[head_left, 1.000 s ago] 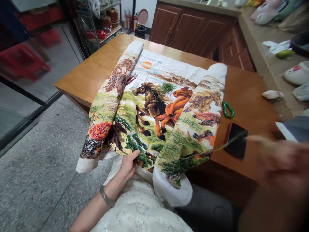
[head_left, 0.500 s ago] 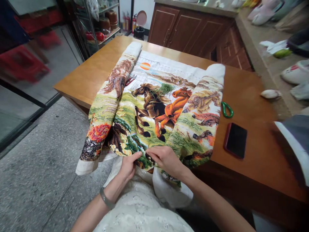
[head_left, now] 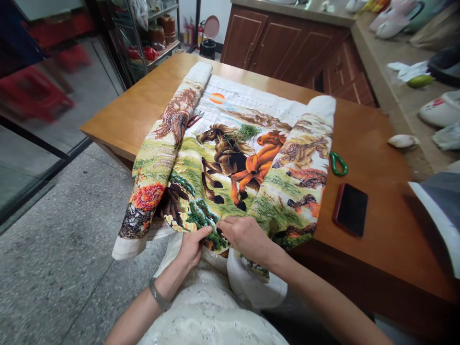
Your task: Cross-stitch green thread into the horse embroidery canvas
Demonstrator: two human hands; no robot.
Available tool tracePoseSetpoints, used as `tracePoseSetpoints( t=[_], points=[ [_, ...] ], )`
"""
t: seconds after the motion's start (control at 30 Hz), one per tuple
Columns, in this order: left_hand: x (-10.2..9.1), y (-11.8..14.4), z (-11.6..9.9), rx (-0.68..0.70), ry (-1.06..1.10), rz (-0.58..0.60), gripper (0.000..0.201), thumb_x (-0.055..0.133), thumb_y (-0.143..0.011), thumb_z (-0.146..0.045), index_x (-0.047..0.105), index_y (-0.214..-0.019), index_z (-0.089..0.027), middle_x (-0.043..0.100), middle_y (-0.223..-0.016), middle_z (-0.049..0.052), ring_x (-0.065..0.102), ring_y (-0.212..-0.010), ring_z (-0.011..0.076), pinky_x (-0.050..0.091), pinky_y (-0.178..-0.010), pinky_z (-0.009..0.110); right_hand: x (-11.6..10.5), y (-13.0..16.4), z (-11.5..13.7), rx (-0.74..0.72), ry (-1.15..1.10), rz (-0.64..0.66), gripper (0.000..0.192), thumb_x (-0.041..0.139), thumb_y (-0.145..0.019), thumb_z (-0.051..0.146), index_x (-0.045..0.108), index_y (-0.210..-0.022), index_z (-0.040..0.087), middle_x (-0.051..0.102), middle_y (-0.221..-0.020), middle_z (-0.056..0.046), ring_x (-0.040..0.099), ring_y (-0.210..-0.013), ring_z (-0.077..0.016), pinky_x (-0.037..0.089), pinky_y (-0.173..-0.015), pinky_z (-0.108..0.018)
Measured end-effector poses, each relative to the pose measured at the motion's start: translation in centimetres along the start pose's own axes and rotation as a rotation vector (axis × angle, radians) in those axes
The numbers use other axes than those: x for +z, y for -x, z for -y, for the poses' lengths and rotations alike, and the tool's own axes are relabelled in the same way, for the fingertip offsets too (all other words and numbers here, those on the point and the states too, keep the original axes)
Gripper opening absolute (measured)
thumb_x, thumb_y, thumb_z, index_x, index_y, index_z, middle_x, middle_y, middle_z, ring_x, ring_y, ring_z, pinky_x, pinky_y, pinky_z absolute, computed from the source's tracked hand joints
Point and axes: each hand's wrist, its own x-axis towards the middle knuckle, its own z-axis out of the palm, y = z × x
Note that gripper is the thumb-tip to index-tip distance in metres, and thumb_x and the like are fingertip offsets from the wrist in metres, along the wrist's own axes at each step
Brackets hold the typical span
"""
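Hands meet at the near edge of the tabletop (head_left: pixel 143 103), where we work on a large embroidered cloth (head_left: pixel 230 163) showing two galloping horses, one dark brown and one orange, over green ground. Our left hand (head_left: pixel 192 247) grips the cloth's lower border from beneath, thumb laid on top of the stitched green, so it is closed on the fabric. Our right hand (head_left: pixel 247 237) rests just beside it on the same border, fingertips pinched together against the stitching; whether a needle sits between them we cannot tell, as it is too small to make out. A bracelet (head_left: pixel 158 293) circles our left wrist.

The cloth lies spread across the middle of the tabletop, its near end spilling over the edge into our lap. Both long sides are rolled inward: one roll runs toward the far left corner, the other toward the right side. A loose tuft of green thread (head_left: pixel 247 131) lies on the cloth above the horses, and small scissors (head_left: pixel 196 117) sit tucked against the left roll. Just beside the right roll on the bare wood lies a green loop-shaped item (head_left: pixel 338 164), and a dark phone (head_left: pixel 351 209) rests near the right part of the near edge, apart from the cloth.
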Motion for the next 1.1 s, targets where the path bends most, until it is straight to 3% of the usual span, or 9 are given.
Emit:
tracePoseSetpoints(
  t=[0.17,0.33,0.47,0.73,0.93,1.1],
  points=[
    [0.2,0.3,-0.2,0.024,-0.027,0.039,0.067,0.101,-0.053,-0.027,0.084,-0.117,-0.028,0.091,-0.103,0.004,0.082,-0.115,0.0369,0.059,-0.117,0.051,-1.6,-1.1,0.3,-0.03,0.099,0.11,0.024,0.066,-0.104,-0.001,0.076,-0.091,0.016,0.075,-0.082,-0.007,0.061,-0.069,-0.0182,0.026,-0.063,-0.034],
    [0.3,0.3,-0.2,0.048,-0.027,0.048,0.067,0.1,-0.055,-0.026,0.085,-0.12,-0.03,0.092,-0.112,0.004,0.082,-0.117,0.0359,0.06,-0.116,0.048,-2.7,-1.7,0.0,-0.062,0.079,0.138,0.026,0.064,-0.105,0.0,0.072,-0.087,0.017,0.073,-0.078,-0.006,0.059,-0.066,-0.0175,0.024,-0.061,-0.034],
    [-0.2,0.0,0.1,0.036,-0.053,0.048,0.065,0.101,-0.055,-0.027,0.085,-0.118,-0.031,0.092,-0.111,0.003,0.082,-0.115,0.0359,0.06,-0.117,0.051,-3.1,-1.8,0.4,0.002,0.05,0.199,0.024,0.064,-0.104,0.0,0.07,-0.088,0.017,0.075,-0.08,-0.007,0.063,-0.067,-0.0175,0.024,-0.061,-0.034],
    [-0.6,-0.3,0.7,0.049,-0.066,0.021,0.063,0.1,-0.052,-0.028,0.087,-0.114,-0.029,0.091,-0.111,0.004,0.08,-0.118,0.0381,0.06,-0.118,0.054,-4.4,-2.8,2.9,0.129,0.08,0.409,0.025,0.058,-0.107,0.003,0.081,-0.106,0.012,0.084,-0.101,-0.017,0.076,-0.085,-0.0239,0.036,-0.068,-0.032],
    [-0.4,-0.2,0.9,0.081,-0.069,0.012,0.06,0.098,-0.055,-0.029,0.086,-0.114,-0.029,0.09,-0.112,0.004,0.079,-0.121,0.0366,0.058,-0.119,0.05,-2.8,-2.6,2.9,0.202,0.024,0.3,0.023,0.06,-0.105,0.003,0.08,-0.103,0.013,0.082,-0.091,-0.015,0.073,-0.079,-0.0229,0.036,-0.068,-0.031],
    [-0.6,-0.2,0.7,0.046,-0.055,-0.023,0.062,0.1,-0.051,-0.027,0.085,-0.111,-0.026,0.09,-0.105,0.004,0.08,-0.121,0.036,0.057,-0.119,0.048,0.0,-1.4,0.5,0.223,-0.273,0.031,0.02,0.068,-0.102,0.003,0.073,-0.088,0.017,0.074,-0.079,-0.004,0.065,-0.072,-0.0173,0.037,-0.07,-0.028]
  ],
)
